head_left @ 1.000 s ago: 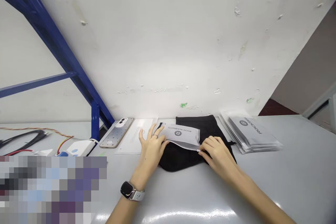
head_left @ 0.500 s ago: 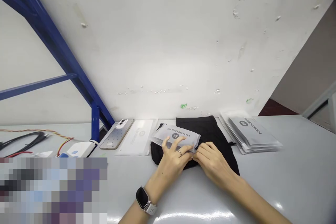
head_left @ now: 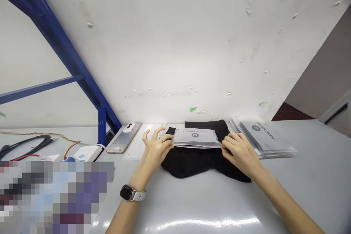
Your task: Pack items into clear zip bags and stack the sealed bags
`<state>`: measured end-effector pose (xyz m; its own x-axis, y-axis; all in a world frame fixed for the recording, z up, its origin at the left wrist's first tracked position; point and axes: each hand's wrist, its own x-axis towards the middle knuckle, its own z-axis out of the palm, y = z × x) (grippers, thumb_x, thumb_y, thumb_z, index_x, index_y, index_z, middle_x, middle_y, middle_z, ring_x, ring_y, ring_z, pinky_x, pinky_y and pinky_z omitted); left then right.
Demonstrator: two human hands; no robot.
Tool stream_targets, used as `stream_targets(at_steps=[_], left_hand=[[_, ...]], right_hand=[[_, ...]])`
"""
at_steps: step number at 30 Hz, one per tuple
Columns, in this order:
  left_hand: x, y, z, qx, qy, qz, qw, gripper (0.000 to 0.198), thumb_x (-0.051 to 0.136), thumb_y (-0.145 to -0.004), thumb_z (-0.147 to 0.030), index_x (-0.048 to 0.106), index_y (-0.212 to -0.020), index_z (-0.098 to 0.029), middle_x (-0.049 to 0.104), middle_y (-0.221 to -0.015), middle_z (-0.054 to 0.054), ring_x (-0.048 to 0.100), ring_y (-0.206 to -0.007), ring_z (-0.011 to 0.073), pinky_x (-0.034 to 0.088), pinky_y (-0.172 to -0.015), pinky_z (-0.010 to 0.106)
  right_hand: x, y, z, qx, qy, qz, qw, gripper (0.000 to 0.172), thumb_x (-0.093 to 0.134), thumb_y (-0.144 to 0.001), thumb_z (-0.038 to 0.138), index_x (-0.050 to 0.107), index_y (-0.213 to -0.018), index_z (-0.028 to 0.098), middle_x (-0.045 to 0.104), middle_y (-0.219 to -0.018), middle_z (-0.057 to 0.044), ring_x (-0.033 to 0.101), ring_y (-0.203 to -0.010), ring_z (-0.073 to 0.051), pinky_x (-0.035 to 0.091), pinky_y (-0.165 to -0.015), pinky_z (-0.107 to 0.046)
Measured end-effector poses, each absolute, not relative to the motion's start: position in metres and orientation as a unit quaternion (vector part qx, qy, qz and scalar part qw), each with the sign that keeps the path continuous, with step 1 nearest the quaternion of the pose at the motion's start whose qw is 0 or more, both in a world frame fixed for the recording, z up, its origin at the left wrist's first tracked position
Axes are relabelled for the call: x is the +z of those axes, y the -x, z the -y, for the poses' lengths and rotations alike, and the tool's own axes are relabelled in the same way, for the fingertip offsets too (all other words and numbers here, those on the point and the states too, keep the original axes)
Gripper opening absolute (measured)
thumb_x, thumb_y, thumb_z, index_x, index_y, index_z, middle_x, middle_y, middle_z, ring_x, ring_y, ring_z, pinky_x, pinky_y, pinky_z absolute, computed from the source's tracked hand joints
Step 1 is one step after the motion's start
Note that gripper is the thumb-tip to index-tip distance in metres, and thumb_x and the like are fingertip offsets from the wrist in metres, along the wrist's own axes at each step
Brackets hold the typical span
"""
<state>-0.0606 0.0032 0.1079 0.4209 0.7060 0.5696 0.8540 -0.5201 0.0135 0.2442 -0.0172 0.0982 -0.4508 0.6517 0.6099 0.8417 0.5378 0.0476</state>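
A: What are the hands doing at the black cloth point(head_left: 192, 166)?
B: The left hand point(head_left: 156, 150) is sitting open off its left end, fingers spread, thumb against a frosted ROCKBROS pouch point(head_left: 196, 138). The right hand point(head_left: 238, 151) is resting curled against the pouch's right end; I can't tell if it's gripping.
A: Where's the pouch lying?
B: Flat on top of the black cloth, which is lying on the grey worktop point(head_left: 208, 204).
A: And farther out?
B: A stack of printed pouches point(head_left: 264, 135) is sitting right of the cloth. Left of it, a white sleeve point(head_left: 145, 142) and a speckled phone point(head_left: 123, 138) are lying, with a blue steel frame point(head_left: 102, 128) beyond them
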Motion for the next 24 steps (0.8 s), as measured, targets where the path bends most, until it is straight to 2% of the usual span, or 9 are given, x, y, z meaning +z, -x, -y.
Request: stream_targets(at_steps=[6, 9, 11, 14, 19, 24], left_hand=[[0.106, 0.06, -0.002, -0.225, 0.846, 0.473, 0.098, 0.015, 0.056, -0.084, -0.02, 0.066, -0.074, -0.026, 0.068, -0.108, 0.0, 0.046, -0.121, 0.0292, 0.009, -0.102, 0.062], [0.104, 0.058, -0.001, -0.206, 0.857, 0.469, 0.056, 0.005, 0.063, -0.079, -0.026, 0.067, -0.082, -0.028, 0.065, -0.115, 0.001, 0.044, -0.121, 0.0306, 0.011, -0.102, 0.063], [0.101, 0.054, 0.0, -0.208, 0.86, 0.465, 0.041, 0.009, 0.066, -0.078, -0.031, 0.067, -0.086, -0.028, 0.064, -0.117, 0.002, 0.044, -0.121, 0.0305, 0.012, -0.103, 0.063], [0.096, 0.044, 0.001, -0.224, 0.855, 0.465, 0.052, 0.005, 0.063, -0.081, -0.028, 0.068, -0.082, -0.027, 0.066, -0.112, 0.003, 0.048, -0.116, 0.0278, 0.015, -0.104, 0.06], [0.095, 0.031, 0.005, -0.26, 0.847, 0.453, 0.097, 0.018, 0.055, -0.085, -0.018, 0.064, -0.071, -0.023, 0.07, -0.099, 0.0, 0.055, -0.108, 0.0246, 0.02, -0.1, 0.054], [0.101, 0.017, 0.015, -0.347, 0.827, 0.414, 0.154, 0.018, 0.053, -0.086, -0.016, 0.061, -0.07, -0.021, 0.072, -0.091, -0.001, 0.059, -0.104, 0.0217, 0.023, -0.099, 0.048]], right_hand=[[0.097, -0.244, 0.021, -0.115, 0.462, 0.856, 0.201, 0.012, 0.053, -0.081, 0.011, 0.05, -0.074, 0.021, 0.054, -0.077, -0.001, 0.048, -0.077, -0.018, 0.036, -0.071, -0.032], [0.097, -0.235, 0.027, -0.079, 0.436, 0.875, 0.196, 0.007, 0.057, -0.081, 0.015, 0.054, -0.082, 0.021, 0.054, -0.082, -0.001, 0.048, -0.079, -0.018, 0.037, -0.071, -0.031], [0.095, -0.226, 0.03, -0.079, 0.407, 0.889, 0.197, 0.006, 0.054, -0.084, 0.016, 0.056, -0.084, 0.022, 0.054, -0.083, -0.002, 0.048, -0.079, -0.018, 0.036, -0.07, -0.031], [0.087, -0.213, 0.033, -0.102, 0.389, 0.894, 0.199, 0.014, 0.049, -0.087, 0.012, 0.06, -0.086, 0.022, 0.053, -0.083, -0.003, 0.048, -0.078, -0.017, 0.035, -0.069, -0.03], [0.077, -0.205, 0.032, -0.125, 0.415, 0.876, 0.211, 0.025, 0.046, -0.087, 0.009, 0.063, -0.1, 0.021, 0.054, -0.084, -0.005, 0.047, -0.075, -0.017, 0.035, -0.068, -0.031], [0.074, -0.203, 0.031, -0.189, 0.446, 0.83, 0.276, 0.032, 0.041, -0.09, 0.009, 0.064, -0.11, 0.02, 0.057, -0.068, -0.003, 0.052, -0.067, -0.017, 0.035, -0.065, -0.031]])
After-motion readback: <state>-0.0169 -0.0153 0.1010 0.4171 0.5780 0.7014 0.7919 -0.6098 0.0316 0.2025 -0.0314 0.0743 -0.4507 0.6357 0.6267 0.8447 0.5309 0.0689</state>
